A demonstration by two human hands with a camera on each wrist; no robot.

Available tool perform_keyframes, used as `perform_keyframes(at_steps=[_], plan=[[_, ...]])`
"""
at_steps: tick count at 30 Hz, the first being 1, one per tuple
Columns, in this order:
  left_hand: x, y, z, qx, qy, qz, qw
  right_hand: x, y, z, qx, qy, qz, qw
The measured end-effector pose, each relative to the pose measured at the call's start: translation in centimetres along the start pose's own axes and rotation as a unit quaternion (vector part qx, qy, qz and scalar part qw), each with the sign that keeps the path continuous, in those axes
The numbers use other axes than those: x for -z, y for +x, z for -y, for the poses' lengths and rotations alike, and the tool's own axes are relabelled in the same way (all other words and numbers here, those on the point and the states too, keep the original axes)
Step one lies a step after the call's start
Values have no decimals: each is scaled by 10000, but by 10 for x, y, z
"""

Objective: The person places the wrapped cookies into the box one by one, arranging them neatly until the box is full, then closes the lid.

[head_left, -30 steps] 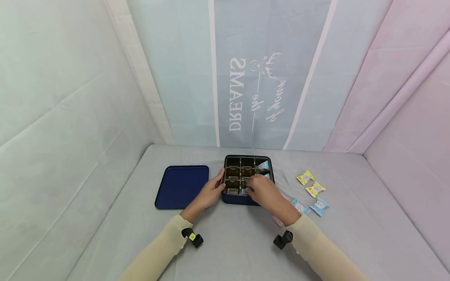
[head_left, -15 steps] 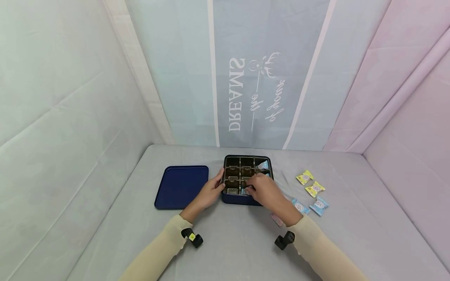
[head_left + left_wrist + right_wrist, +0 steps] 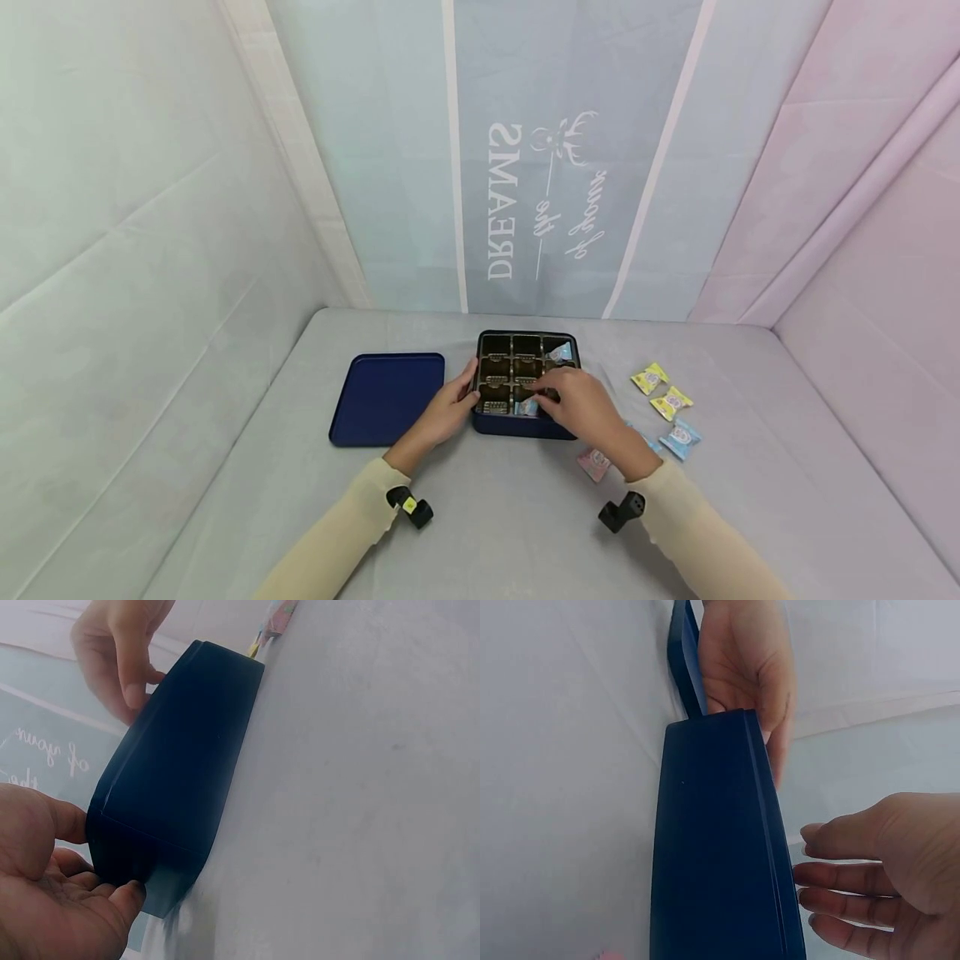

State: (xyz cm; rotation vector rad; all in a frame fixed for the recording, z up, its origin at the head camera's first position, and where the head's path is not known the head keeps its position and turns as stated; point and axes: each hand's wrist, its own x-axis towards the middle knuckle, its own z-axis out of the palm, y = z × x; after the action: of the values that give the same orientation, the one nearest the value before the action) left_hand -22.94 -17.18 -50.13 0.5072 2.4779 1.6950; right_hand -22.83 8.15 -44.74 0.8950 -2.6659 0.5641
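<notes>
A dark blue box point(image 3: 517, 427) with a black divided insert sits mid-table. My left hand point(image 3: 448, 412) rests against its left side, thumb at the front corner and fingertips on the wall, as the left wrist view shows. My right hand point(image 3: 588, 410) hovers over the box's right front part, thumb and fingers apart and relaxed. In the right wrist view its fingertips point(image 3: 810, 881) are right at the rim. A blue wrapped candy point(image 3: 527, 407) lies in the front middle compartment, just left of the right thumb. Another blue candy point(image 3: 561, 352) lies back right. My right hand hides the nearby compartments.
A flat dark blue lid point(image 3: 387, 400) lies left of the box. On the right are two yellow candies point(image 3: 649, 378), a blue candy point(image 3: 680, 438), a second blue one partly under my right forearm, and a pink candy point(image 3: 594, 464). Fabric walls enclose the table.
My right hand has let go of the blue candy in the front middle compartment and shifted a little right, its fingers spreading. More of the pink candy shows. The left hand stays put.
</notes>
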Motion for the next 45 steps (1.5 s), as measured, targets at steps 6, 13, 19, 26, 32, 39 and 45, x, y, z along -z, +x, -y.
perform_keyframes(at_steps=[6,13,19,26,32,39,45], plan=[[2,1,3,-29,12,76,10000,8,-6,-3,-256,749,204,9967],[1,2,5,-59,22,75,10000,20,-13,-7,-353,969,309,9942],[2,3,5,-60,5,75,10000,28,-21,-14,-446,1062,242,9931],[2,2,4,-23,16,22,10000,37,-29,-21,-594,1144,228,9914],[1,1,4,2,29,72,10000,45,-34,-28,-511,1164,194,9917],[1,2,4,24,29,76,10000,49,-43,-38,-542,1110,408,9915],[1,2,4,5,21,35,10000,51,-52,-45,-350,990,649,9924]])
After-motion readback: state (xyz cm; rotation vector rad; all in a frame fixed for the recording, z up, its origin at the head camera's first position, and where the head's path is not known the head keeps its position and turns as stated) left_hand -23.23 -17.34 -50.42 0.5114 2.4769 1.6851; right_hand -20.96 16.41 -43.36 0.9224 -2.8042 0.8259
